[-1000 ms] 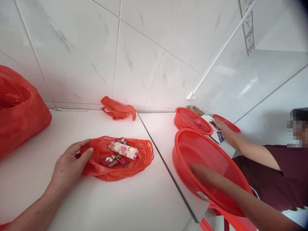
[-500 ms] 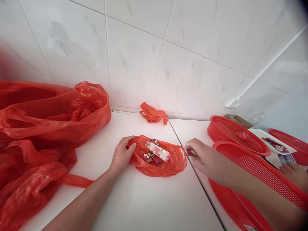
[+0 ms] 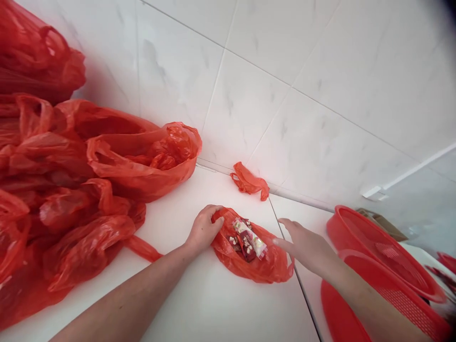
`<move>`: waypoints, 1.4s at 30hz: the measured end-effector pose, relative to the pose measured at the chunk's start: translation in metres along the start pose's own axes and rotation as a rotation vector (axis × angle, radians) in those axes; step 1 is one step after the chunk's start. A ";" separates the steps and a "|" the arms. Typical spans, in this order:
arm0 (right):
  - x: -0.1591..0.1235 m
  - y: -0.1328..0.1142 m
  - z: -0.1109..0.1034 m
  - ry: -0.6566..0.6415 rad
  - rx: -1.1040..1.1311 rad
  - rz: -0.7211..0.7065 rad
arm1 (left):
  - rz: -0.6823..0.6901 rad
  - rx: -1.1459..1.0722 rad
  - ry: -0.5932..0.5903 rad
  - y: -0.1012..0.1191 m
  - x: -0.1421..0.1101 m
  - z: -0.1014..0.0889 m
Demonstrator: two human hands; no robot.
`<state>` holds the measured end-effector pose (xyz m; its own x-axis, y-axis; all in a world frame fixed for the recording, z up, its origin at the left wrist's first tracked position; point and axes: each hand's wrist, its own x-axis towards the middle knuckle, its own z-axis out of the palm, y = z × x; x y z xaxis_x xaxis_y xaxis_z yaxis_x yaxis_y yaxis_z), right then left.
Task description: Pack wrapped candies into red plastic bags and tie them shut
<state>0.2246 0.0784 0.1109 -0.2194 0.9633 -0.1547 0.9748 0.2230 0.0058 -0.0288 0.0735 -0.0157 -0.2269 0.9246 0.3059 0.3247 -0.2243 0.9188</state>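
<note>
A red plastic bag [image 3: 238,268] lies on the white tabletop with its mouth spread wide. My left hand [image 3: 204,230] pinches the bag's left rim between thumb and fingers. Inside sit several small wrapped packets: a pale one with a floral print [image 3: 261,249] and dark red ones, with a dark red packet [image 3: 248,244] lying partly across the pale one. Over the bag's right edge is my right hand [image 3: 308,249], empty, its thumb and fingers stretched apart.
Piled red plastic bags [image 3: 71,199] fill the left side. A small crumpled red bag [image 3: 250,183] lies by the tiled wall [image 3: 270,118]. Red mesh baskets [image 3: 377,237] stand at the right, beyond a seam in the tabletop. Behind them is a brown box [image 3: 386,225].
My right hand has moved left to the bag and let go of a dark red packet, which now lies inside. The left hand keeps its grip. The view has turned left.
</note>
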 end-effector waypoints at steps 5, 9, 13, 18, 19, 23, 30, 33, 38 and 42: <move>0.012 0.029 0.031 -0.133 0.177 0.093 | 0.050 -0.036 0.026 0.001 -0.002 0.000; 0.019 0.033 0.024 -0.068 0.375 0.113 | 0.100 -0.062 0.088 0.003 0.001 -0.004; 0.017 0.029 -0.016 0.317 0.892 0.222 | 0.148 -0.087 0.239 0.012 0.010 -0.016; 0.006 0.019 -0.052 0.478 1.266 0.119 | 0.216 -0.090 0.341 0.035 0.015 -0.034; 0.005 0.016 -0.056 0.489 1.320 0.090 | 0.227 -0.088 0.347 0.039 0.015 -0.037; 0.005 0.001 -0.065 0.588 1.451 0.002 | 0.237 -0.123 0.315 0.053 0.016 -0.045; 0.010 -0.034 -0.057 0.976 1.481 -0.048 | 0.174 -0.140 0.083 0.078 0.014 -0.064; 0.011 -0.049 -0.045 0.999 1.605 -0.141 | 0.120 -0.151 -0.032 0.084 0.011 -0.069; 0.019 -0.060 -0.029 0.953 1.856 -0.287 | -0.044 -0.136 -0.066 0.076 0.010 -0.067; 0.030 -0.055 -0.022 1.003 1.949 -0.317 | -0.118 -0.066 -0.049 0.068 0.012 -0.070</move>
<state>0.1635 0.0985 0.1274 0.3469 0.8167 0.4612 -0.4067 0.5741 -0.7107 -0.0737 0.0483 0.0676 -0.2142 0.9593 0.1839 0.2373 -0.1315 0.9625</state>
